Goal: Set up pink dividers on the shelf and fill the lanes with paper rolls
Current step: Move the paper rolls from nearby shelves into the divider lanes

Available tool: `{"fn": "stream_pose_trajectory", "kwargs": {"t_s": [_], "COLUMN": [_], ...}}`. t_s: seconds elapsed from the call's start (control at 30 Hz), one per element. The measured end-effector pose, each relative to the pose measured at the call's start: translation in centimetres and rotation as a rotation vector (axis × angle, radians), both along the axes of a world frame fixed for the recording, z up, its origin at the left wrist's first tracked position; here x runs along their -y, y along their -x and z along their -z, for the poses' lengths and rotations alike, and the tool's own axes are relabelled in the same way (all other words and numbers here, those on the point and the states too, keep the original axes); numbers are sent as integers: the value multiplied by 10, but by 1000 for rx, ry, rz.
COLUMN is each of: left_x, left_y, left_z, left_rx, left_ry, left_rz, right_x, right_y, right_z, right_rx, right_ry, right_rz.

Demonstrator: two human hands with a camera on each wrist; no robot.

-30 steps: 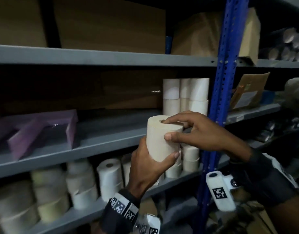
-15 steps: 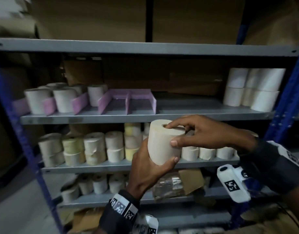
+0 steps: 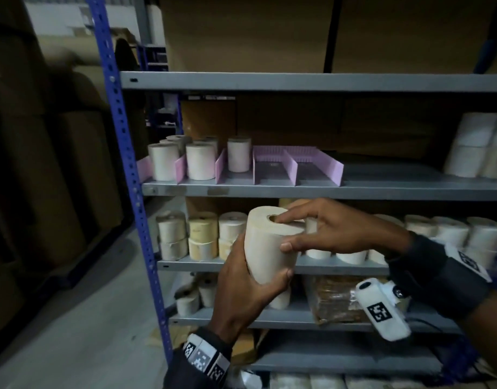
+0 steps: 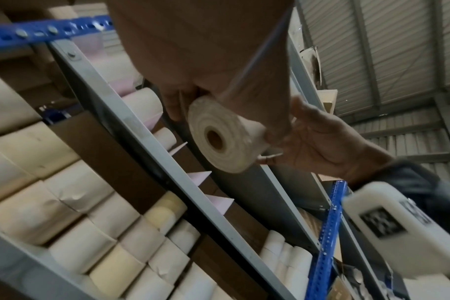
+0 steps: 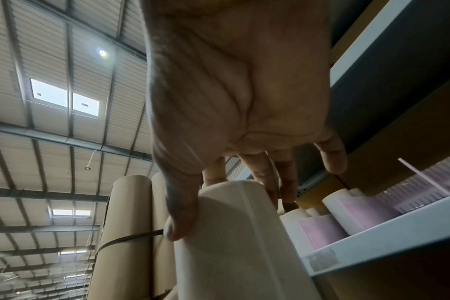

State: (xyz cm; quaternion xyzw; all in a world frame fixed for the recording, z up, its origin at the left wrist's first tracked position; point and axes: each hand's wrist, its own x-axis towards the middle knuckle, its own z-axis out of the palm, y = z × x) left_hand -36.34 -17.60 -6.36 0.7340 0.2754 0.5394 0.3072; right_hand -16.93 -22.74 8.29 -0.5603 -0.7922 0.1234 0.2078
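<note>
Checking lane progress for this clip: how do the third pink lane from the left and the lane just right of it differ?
The third lane holds one upright paper roll set toward the back; the fourth lane holds none and shows bare shelf floor. The third lane's front stretch lies free ahead of its roll, while the fourth lane is free along its whole depth. Both are bounded by upright pink dividers on the same grey shelf.

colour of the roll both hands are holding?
Cream, off-white: the paper roll held by the left hand and right hand. Clearest in the head view.

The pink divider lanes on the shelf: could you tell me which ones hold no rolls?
The two rightmost lanes are bare; the three lanes to their left hold rolls.
</note>
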Motion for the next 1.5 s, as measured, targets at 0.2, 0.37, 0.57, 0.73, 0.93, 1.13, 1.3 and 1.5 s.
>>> {"fn": "stream_pose_trajectory", "kwargs": {"t_s": [0.2,0.37,0.57,0.73,0.93,1.13,1.3,1.5], "left_x": [-17,-33,-68,-109,-156,-195,-220,-241], "left_y": [22,26,16,-3,-24,-38,-48,-53], "left_z": [12,31,33,22,12,-1,-4,7], "left_rx": [-21,-162,-436,-554,-598,-638,-644,-757], "left_ry": [-106,-269,-387,-377,-341,-333,-388,-355], "left_rz": [-269,-411,-390,-389,-378,-346,-392,-383], "right_x": [-42,-83,-135,-179,-225,-269,-303,-331], "right_y": [41,52,44,33,14,-3,-14,-20], "right_z": [-2,-3,-9,-16,-21,-21,-31,-42], "right_rx": [50,73,97,237,238,208,342,449], "right_ry": [-68,-138,-234,-299,-264,-275,-226,-98], "right_rz": [11,22,87,177,229,223,248,288]}}
